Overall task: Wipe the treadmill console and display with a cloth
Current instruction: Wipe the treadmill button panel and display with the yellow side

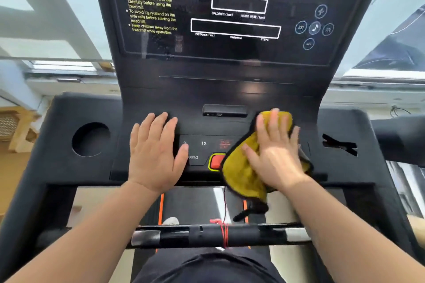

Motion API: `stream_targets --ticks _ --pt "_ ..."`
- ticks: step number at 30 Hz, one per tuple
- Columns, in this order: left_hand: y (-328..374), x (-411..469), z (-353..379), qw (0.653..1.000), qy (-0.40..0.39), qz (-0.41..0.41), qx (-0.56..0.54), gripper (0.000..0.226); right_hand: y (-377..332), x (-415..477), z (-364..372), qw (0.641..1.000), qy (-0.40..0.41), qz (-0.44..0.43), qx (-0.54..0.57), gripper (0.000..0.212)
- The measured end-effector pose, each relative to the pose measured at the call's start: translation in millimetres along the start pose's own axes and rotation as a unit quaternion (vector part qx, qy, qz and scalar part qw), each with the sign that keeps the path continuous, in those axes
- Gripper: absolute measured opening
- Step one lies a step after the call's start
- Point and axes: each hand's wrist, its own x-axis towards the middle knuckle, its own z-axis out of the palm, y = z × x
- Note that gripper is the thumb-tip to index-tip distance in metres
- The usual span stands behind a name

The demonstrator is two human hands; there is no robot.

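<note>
The black treadmill console [207,99] fills the middle of the head view, with its glossy dark display [230,18] tilted up above. A yellow cloth with a dark edge [241,167] lies on the right part of the button panel. My right hand [273,151] presses flat on the cloth with straight fingers. The cloth's lower corner hangs over the console's front edge. My left hand [154,151] rests flat on the left part of the panel, fingers straight, holding nothing. A red button [216,162] shows between the hands, partly covered by the cloth.
A round cup holder [90,139] sits in the left console wing and a slot [340,145] in the right wing. A black handlebar [218,234] with a red cord tied round it crosses below. Windows lie behind the console.
</note>
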Motion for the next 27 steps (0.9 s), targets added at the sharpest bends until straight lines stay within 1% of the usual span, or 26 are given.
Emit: stream_targets --ticks 2,3,4,6,7,9,12,15,16,17,18,20,22,24,25,27 --pt "6.1 0.3 5.4 1.0 -0.006 -0.012 0.0 0.066 -10.6 -5.7 1.3 0.991 -0.011 -0.134 0.008 0.078" --pt "8.0 -0.3 8.7 1.0 -0.008 -0.017 0.0 0.066 -9.0 -10.6 2.8 0.983 -0.018 -0.182 0.011 0.075" --pt "9.3 -1.1 11.4 1.0 -0.009 -0.021 0.001 0.066 -3.8 -15.8 3.3 0.977 -0.023 -0.214 0.006 0.074" --pt "10.1 -2.1 15.4 1.0 -0.006 -0.024 0.008 0.065 15.5 -26.9 9.7 0.973 -0.017 -0.231 -0.024 0.074" --pt "10.2 -1.9 16.5 1.0 -0.002 -0.024 0.011 0.066 27.0 -32.4 13.2 0.975 -0.01 -0.218 -0.035 0.075" --pt "11.0 -1.6 17.5 1.0 0.002 -0.023 0.016 0.066 52.0 -40.9 18.9 0.986 0.003 -0.165 -0.031 0.08" --pt "13.0 -1.9 17.8 0.999 0.004 -0.025 0.024 0.066 82.1 -32.6 17.3 0.997 0.02 -0.065 -0.02 0.097" --pt "13.6 -2.3 17.5 0.999 0.003 -0.018 0.037 0.065 77.1 -2.6 8.5 0.999 0.029 0.035 0.024 0.111" --pt "13.7 -2.2 17.3 0.999 0.003 -0.016 0.04 0.065 69.3 8.6 4.8 0.998 0.029 0.052 0.032 0.112" --pt "13.7 -2.2 17.0 0.999 0.003 -0.015 0.042 0.065 59.8 18.0 2.0 0.998 0.028 0.049 0.033 0.11" --pt "13.8 -2.2 17.0 0.999 0.003 -0.015 0.044 0.064 49.9 24.8 -1.0 0.999 0.029 0.021 0.026 0.107" --pt "13.8 -2.3 17.2 0.999 0.005 -0.013 0.044 0.064 36.1 29.4 -3.1 0.996 0.027 -0.081 -0.002 0.095" --pt "13.6 -2.2 17.6 0.999 0.008 -0.01 0.044 0.063 35.7 21.4 -1.0 0.981 0.025 -0.191 -0.026 0.083" --pt "13.4 -2.5 17.9 0.999 0.01 -0.01 0.043 0.063 47.1 2.6 4.3 0.962 0.024 -0.27 -0.033 0.072" --pt "13.2 -2.7 18.1 0.999 0.012 -0.01 0.042 0.063 55.7 -8.0 7.8 0.956 0.017 -0.29 -0.038 0.069" --pt "12.4 -2.8 18.5 0.999 0.014 -0.009 0.041 0.063 77.2 -23.6 16.1 0.955 0.002 -0.292 -0.057 0.07"
